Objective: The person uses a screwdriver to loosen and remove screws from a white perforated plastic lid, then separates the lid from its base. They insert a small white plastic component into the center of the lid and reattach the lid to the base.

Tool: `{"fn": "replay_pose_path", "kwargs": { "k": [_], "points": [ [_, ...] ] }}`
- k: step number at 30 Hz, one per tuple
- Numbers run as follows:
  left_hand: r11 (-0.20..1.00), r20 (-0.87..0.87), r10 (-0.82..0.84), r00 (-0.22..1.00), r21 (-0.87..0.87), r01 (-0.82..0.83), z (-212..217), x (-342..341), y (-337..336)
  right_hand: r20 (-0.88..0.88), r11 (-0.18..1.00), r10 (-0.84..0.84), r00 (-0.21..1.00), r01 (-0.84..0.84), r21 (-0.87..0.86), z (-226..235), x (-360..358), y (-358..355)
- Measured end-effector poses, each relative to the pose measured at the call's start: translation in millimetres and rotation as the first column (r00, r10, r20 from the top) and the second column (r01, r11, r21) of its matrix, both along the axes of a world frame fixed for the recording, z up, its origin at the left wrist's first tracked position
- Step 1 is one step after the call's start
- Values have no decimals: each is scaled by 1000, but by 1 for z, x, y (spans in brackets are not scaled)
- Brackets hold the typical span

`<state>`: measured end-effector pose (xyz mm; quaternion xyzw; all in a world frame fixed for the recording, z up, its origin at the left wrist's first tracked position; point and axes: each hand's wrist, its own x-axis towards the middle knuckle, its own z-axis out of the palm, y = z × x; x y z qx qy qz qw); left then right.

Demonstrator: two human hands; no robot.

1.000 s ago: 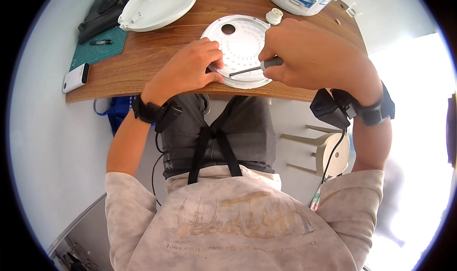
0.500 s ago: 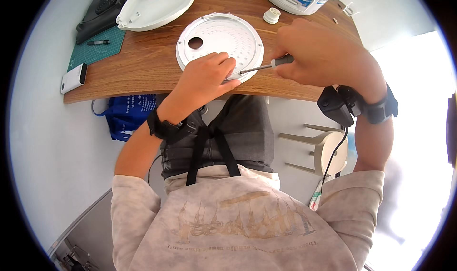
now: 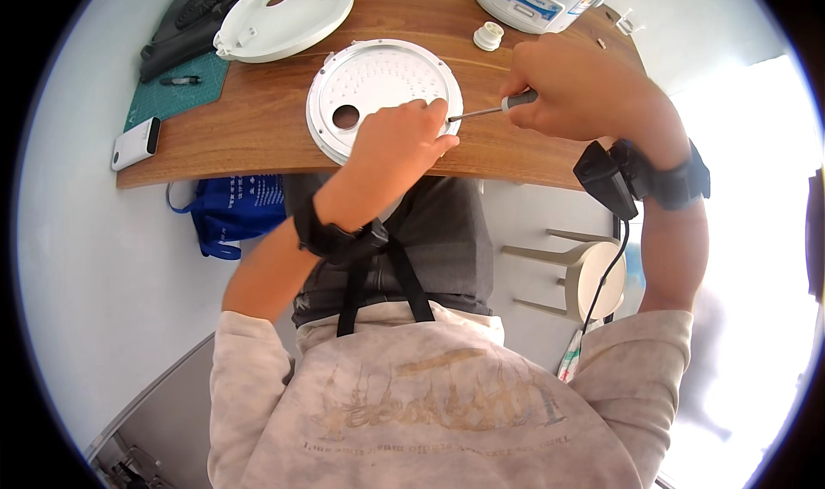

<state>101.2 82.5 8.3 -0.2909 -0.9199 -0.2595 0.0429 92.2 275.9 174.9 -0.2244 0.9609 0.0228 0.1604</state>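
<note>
Perforated white disc (image 3: 387,81) on the worktop (image 3: 241,128), close to the near edge. Left hand (image 3: 400,145) laid across the right side of the rim, fingers bent; cannot tell whether gripping it. Right hand (image 3: 563,81) closed round the handle of a screwdriver (image 3: 479,114), shaft slanting low, tip at the rim just beside the left fingers. Better to brace the disc firmly, keep those fingers clear of the tip's path, and apply force gradually to avoid a slip.

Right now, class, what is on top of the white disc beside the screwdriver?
The left hand lies over the front right of the white disc; the screwdriver has its tip at the rim. The disc's surface beneath the hand is covered and cannot be seen.
</note>
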Motion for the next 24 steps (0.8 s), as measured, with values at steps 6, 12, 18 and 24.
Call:
{"fn": "replay_pose_path", "kwargs": {
  "k": [6,12,18,24],
  "points": [
    [980,98,-118,988,-151,132,33,-60,-22,36,983,-14,999,7,182,6,-1,-9],
    [970,-78,-205,976,-145,193,-2,-126,-38,-14,999,12,1000,-12,33,-4,0,3],
    [986,35,-98,995,-134,102,5,-115,-38,-19,999,-9,1000,8,-43,-2,3,2],
    [972,-26,5,1000,-233,-11,6,-106,-42,-39,991,128,991,-129,-28,-1,2,-1]
  ]
}}
